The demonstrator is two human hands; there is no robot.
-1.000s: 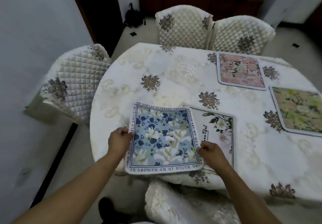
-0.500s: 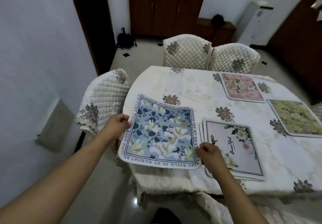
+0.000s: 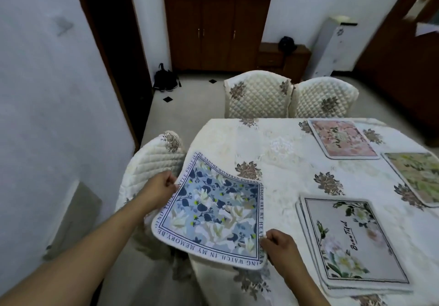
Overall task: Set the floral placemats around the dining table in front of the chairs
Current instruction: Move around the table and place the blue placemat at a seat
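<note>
While both bare forearms reach in from the lower edge of the view, the left hand (image 3: pixel 161 190) grips the left border of the square blue-and-white floral placemat with a lettered rim (image 3: pixel 213 213), its fingers (image 3: pixel 169 182) curled and clamped on the fabric. The right hand (image 3: pixel 281 246) pinches that placemat's near right corner, fingers (image 3: pixel 268 235) closed on the edge. Held between them, the blue placemat bows and tilts, with its far left corner raised. Its near left part hangs out past the rounded edge of the oval worktop draped in a cream embroidered cloth (image 3: pixel 273 153); whether its far edge touches the cloth cannot be told. Just right of the blue placemat, across a narrow strip of cloth, lies a stack of white placemats printed with flowers and script (image 3: pixel 351 241), its near edge close to the worktop's rim. Beyond the blue placemat to the right lie a pink floral placemat (image 3: pixel 342 139) and a green floral placemat (image 3: pixel 418 177), both well apart from it. A wide stretch of patterned cloth runs from the blue placemat's far edge toward two cream quilted chairs (image 3: pixel 256 96) at the far side. Left of the blue placemat, under the left hand, a third cream quilted chair (image 3: pixel 152 163) sits close against the worktop, with floor between it and the white wall.
</note>
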